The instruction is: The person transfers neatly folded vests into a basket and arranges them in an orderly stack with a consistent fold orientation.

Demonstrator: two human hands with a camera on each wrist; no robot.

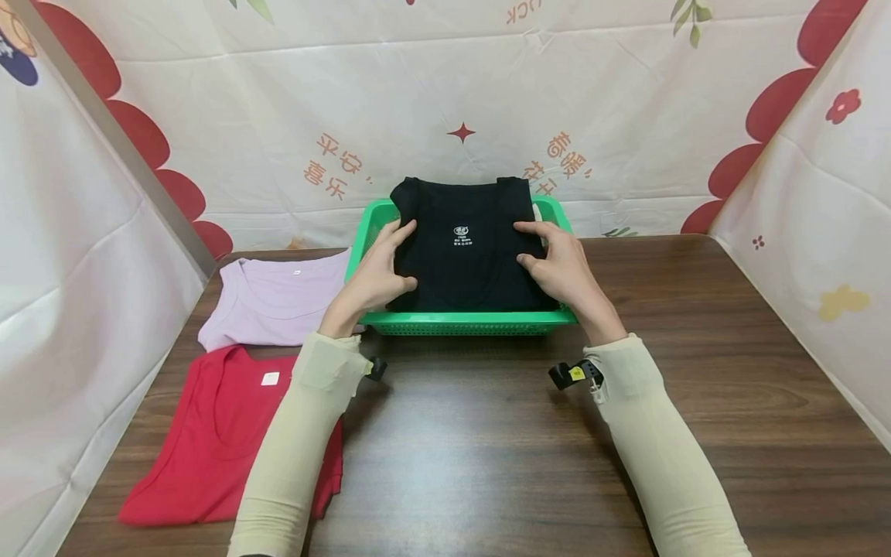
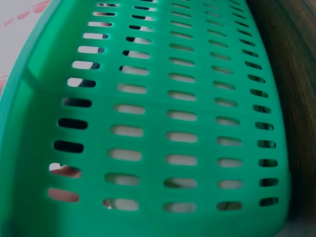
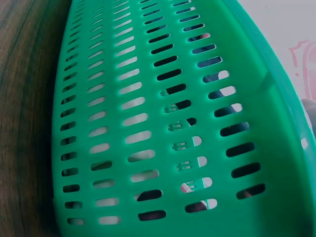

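Observation:
A folded black tank top (image 1: 462, 267) with a small white print lies in a green plastic basket (image 1: 473, 318), its shoulder parts rising over the back rim. My left hand (image 1: 376, 271) is at the garment's left edge, thumb and fingers spread apart. At its right edge is my right hand (image 1: 565, 263), also with thumb and fingers apart, touching the black cloth. Both wrist views show mostly the slotted basket wall (image 2: 158, 98), with pale and dark material (image 3: 168, 61) behind the slots. Bits of a hand (image 2: 64, 196) show through the left wrist view's slots.
Left of the basket lies a folded lilac tank top (image 1: 278, 298). In front of it is a red one (image 1: 216, 441), partly under the left sleeve. All rest on a dark wooden table (image 1: 473, 449), with printed white cloth (image 1: 431, 100) hanging behind and at the sides.

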